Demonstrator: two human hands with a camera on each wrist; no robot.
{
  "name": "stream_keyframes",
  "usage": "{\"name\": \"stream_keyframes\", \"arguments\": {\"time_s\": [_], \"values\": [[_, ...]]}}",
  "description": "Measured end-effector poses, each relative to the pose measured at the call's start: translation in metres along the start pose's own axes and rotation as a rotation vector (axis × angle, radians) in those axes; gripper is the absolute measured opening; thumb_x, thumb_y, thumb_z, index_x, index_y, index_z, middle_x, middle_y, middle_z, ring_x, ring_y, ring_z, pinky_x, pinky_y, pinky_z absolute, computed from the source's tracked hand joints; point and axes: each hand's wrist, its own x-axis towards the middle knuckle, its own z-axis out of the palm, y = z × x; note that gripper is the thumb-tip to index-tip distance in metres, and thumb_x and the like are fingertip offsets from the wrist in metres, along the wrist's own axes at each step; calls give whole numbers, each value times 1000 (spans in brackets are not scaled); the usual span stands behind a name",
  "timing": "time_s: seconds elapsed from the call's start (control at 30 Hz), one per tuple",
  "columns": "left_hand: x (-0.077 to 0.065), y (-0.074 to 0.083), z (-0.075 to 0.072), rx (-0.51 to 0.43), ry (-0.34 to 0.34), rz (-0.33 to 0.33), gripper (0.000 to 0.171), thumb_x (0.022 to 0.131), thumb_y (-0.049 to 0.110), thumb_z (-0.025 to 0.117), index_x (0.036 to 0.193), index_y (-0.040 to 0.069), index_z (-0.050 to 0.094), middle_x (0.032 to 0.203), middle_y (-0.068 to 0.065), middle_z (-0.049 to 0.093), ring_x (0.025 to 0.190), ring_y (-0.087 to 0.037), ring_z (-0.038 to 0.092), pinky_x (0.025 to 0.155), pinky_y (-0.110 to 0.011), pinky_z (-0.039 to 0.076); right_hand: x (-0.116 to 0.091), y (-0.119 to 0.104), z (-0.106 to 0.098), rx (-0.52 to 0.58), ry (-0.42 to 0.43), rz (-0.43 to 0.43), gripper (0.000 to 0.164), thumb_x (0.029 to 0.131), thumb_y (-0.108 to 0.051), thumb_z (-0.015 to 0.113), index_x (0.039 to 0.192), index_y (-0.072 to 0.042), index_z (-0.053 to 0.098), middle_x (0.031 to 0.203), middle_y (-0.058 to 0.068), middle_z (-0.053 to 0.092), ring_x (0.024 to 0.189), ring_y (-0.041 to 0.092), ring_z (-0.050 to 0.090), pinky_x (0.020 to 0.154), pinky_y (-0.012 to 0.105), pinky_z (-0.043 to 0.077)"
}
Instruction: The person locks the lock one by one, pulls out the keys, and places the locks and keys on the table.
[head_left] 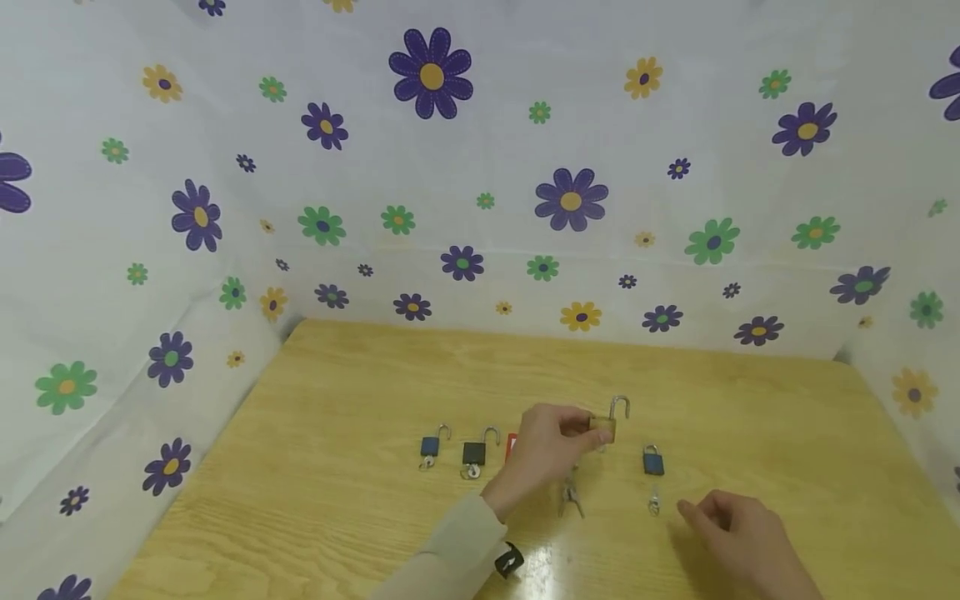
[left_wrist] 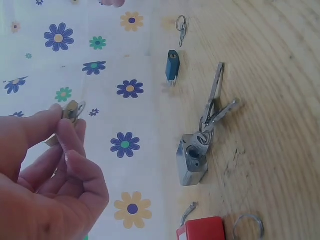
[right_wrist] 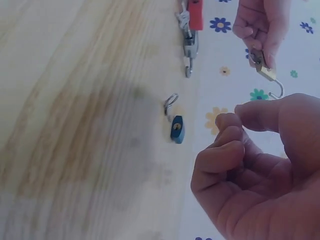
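Observation:
My left hand [head_left: 543, 442] pinches a small brass padlock [head_left: 603, 429] above the table, and its shackle stands swung open. In the right wrist view a thin ring hangs at the bottom of that brass padlock [right_wrist: 265, 71]. My right hand [head_left: 738, 533] hovers at the right with fingers loosely curled, thumb tip close to the index finger and nothing showing between them. Nearest to it lies a blue padlock [head_left: 653, 462] with its shackle closed, and a small key ring [head_left: 654, 505] in front of it. Below my left hand sits a silver padlock [left_wrist: 190, 162] with keys [left_wrist: 215, 110] at its keyhole.
To the left, another blue padlock [head_left: 430, 447] and a black padlock [head_left: 474, 453] lie with shackles open and keys at their bottoms. A red padlock [left_wrist: 206, 229] is partly hidden behind my left hand in the head view. Flower-printed cloth [head_left: 487, 150] walls the wooden table [head_left: 360, 383].

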Motion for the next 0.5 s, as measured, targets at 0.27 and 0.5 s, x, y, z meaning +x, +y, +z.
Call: {"name": "stream_keyframes", "arguments": {"time_s": [0.27, 0.5], "values": [[-15, -1, -5, -23, -4, 48, 34, 84, 36, 75, 105, 10, 76, 90, 2, 77, 73, -3, 65, 63, -28, 58, -3, -24, -1, 51, 140, -128, 34, 97, -39, 58, 88, -8, 71, 66, 2, 63, 60, 15, 50, 54, 30, 42], [-18, 2, -4, -35, -9, 68, 26, 82, 34, 76, 97, 13, 78, 86, 1, 77, 70, -4, 65, 60, -27, 57, 3, -50, -6, 132, 268, -351, 20, 96, -26, 62, 89, -10, 72, 73, -3, 72, 66, 11, 63, 69, 39, 60]]}}
